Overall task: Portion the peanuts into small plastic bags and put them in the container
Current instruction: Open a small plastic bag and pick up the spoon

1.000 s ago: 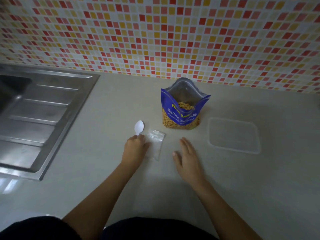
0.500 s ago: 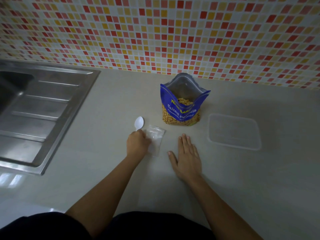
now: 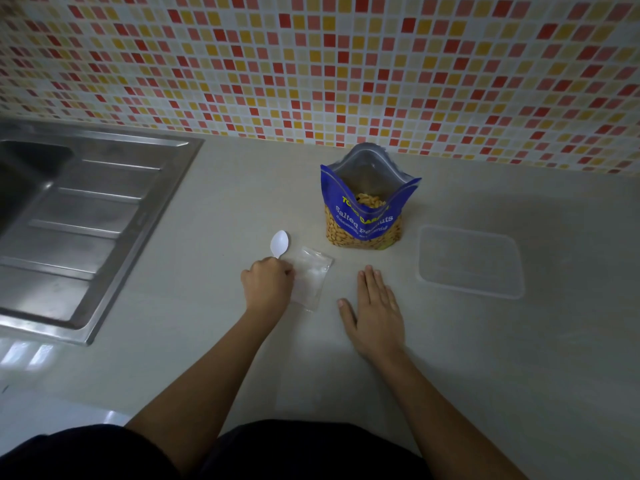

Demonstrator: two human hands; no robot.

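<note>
A wall of small red, orange, yellow and white mosaic tiles (image 3: 311,64) fills the top of the view. Below it runs a pale bench (image 3: 519,358). A stainless steel sink (image 3: 69,220) with a ribbed drainboard is set into the bench at the left.

On the right side of the bench lies a clear rectangular plastic container (image 3: 469,261), apart from everything else. Left of it, nearer the wall, a blue stand-up bag of salted peanuts (image 3: 363,220) sits upright with its top spread open; peanuts (image 3: 369,200) show inside the mouth and through the clear lower panel.

The right hand (image 3: 375,313) lies palm down on the bench in front of the peanut bag, its fingers (image 3: 370,282) straight and close together, the thumb held out to the side, holding nothing.

The left hand (image 3: 266,284) is curled into a fist around the handle of a white plastic spoon (image 3: 279,242), whose bowl sticks out beyond the knuckles toward the wall.

A small clear plastic bag (image 3: 311,278) lies flat on the bench between the two hands, its left edge under or against the left fist.
</note>
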